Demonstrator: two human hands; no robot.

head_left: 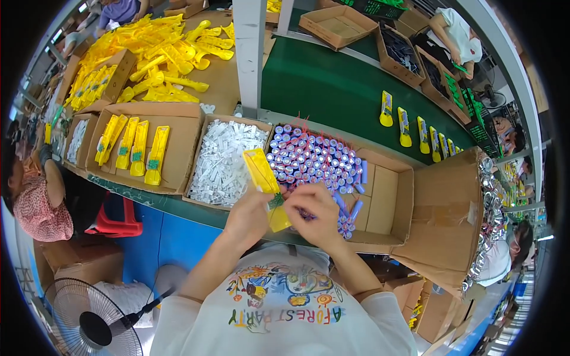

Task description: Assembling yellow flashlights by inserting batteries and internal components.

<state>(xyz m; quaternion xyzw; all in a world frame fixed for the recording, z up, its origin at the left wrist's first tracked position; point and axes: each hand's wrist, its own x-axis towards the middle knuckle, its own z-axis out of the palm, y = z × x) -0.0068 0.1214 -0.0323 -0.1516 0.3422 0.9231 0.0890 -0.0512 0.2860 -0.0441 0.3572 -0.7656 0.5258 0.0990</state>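
My left hand point(247, 217) is closed round a long yellow plastic housing point(259, 168), held tilted over the front edge of the bench. A small green circuit board point(276, 200) sits on the housing near my fingers. At the board, my right hand point(316, 215) has its fingers pinched together; what they grip, if anything, is hidden. Just beyond my hands, purple cylindrical battery cells point(309, 155) with thin red wires stand packed in a carton. Beside them a carton holds many small clear-white plastic parts point(227, 157).
At left, a carton point(185, 121) holds several yellow housings with green boards. Yellow housings point(157, 53) lie heaped behind it. More yellow pieces point(405, 127) line the green belt point(332, 77). A tall carton point(439, 213) stands right; a fan point(95, 329) is lower left. Other people work nearby.
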